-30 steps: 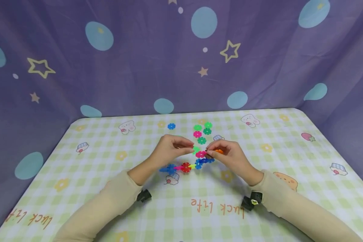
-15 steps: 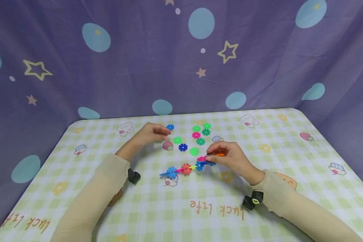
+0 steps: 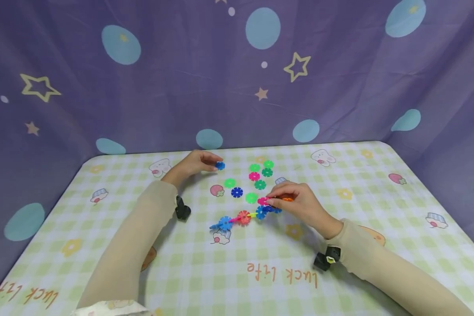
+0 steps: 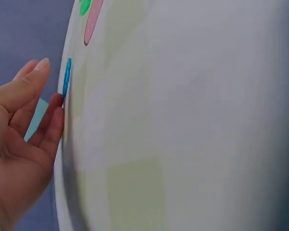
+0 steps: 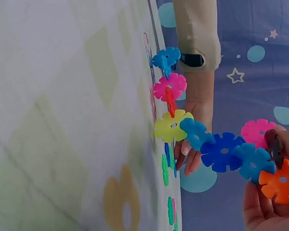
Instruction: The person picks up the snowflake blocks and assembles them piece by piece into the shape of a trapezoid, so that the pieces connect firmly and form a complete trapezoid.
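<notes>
My right hand (image 3: pixel 296 202) pinches a chain of interlocking plastic snowflake discs (image 5: pixel 225 151) near its brown disc (image 5: pixel 274 148). Around the fingertips are a pink disc (image 5: pixel 256 131) and an orange disc (image 5: pixel 282 182). From there the chain runs left through blue, yellow, red and pink discs to a light blue end (image 3: pixel 224 223), low over the cloth. At the back of the table my left hand (image 3: pixel 195 164) reaches a loose blue disc (image 3: pixel 220 166). In the left wrist view its fingertips touch that disc's edge (image 4: pixel 66 79), while the thumb stands apart from it.
Loose green discs (image 3: pixel 251 198), a dark blue disc (image 3: pixel 237 192) and a pink disc (image 3: pixel 254 176) lie flat beyond the chain. A checked cloth (image 3: pixel 205 272) covers the table. Behind its far edge hangs a purple curtain (image 3: pixel 162 105).
My left hand has moved from beside the chain to the back left, reaching the loose blue disc. Light green and dark blue discs came into view. The right hand keeps its hold on the chain.
</notes>
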The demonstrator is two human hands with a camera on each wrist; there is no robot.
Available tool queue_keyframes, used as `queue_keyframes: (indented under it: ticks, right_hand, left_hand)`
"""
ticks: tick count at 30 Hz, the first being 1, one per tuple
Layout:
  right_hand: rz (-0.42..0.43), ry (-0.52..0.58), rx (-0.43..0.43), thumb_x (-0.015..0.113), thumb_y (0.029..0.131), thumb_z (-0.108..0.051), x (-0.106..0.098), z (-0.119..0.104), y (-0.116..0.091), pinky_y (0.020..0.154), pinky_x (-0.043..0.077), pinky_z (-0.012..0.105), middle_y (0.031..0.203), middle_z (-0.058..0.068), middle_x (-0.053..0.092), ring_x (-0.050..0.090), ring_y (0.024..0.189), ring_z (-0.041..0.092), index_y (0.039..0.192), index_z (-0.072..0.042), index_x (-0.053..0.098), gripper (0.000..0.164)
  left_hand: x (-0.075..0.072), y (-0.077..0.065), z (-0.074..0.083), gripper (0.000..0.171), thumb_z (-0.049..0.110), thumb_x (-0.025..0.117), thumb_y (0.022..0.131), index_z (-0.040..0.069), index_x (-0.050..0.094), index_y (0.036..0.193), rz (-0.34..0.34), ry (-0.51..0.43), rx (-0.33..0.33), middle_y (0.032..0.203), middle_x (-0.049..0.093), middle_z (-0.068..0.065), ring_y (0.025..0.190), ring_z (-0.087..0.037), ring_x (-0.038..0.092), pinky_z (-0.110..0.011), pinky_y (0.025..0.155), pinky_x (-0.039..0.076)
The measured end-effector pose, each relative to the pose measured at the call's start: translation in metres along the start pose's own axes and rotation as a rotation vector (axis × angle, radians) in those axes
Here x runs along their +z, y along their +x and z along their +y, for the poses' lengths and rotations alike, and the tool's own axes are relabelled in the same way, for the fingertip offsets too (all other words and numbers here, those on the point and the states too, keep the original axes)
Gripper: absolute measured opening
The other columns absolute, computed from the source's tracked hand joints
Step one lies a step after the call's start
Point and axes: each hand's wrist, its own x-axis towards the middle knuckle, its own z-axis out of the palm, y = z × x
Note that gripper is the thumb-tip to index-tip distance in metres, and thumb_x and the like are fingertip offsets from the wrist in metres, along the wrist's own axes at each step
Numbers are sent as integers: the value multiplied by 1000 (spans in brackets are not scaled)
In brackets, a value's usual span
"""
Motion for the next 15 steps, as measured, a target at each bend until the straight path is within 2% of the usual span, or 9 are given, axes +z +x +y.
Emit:
queue_keyframes:
  ticks: [3,7,11,15]
  right_hand:
    - [10,2,-18,72,82,-5,0,1,1,78,53,25,95,11,68,60,94,19,91,-3,74,9]
    - [21,38,-26,71,83,-4,0,2,2,81,53,26,93,10,68,60,96,23,90,-2,73,8]
    - [18,85,8,68,86,-5,0,2,2,78,54,26,92,9,68,62,88,20,92,5,70,12]
    - [22,81,51,66,88,-8,0,3,2,75,54,24,92,9,67,62,80,12,95,6,68,16]
  left_hand:
    - [-2,4,-2,40,0,69,83,-3,61,122,-12,5,-7,126,59,-18,122,-29,51,-39,104,39]
    - [-2,7,-2,41,0,70,82,-1,62,122,-20,41,-29,125,60,-17,116,-26,54,-34,99,43]
    - [1,8,0,40,-2,70,82,1,63,121,-13,80,-45,122,62,-16,109,-24,56,-28,90,46]
    - [3,9,-1,41,-4,70,81,-1,63,121,-5,92,-30,121,62,-18,106,-26,56,-24,84,47]
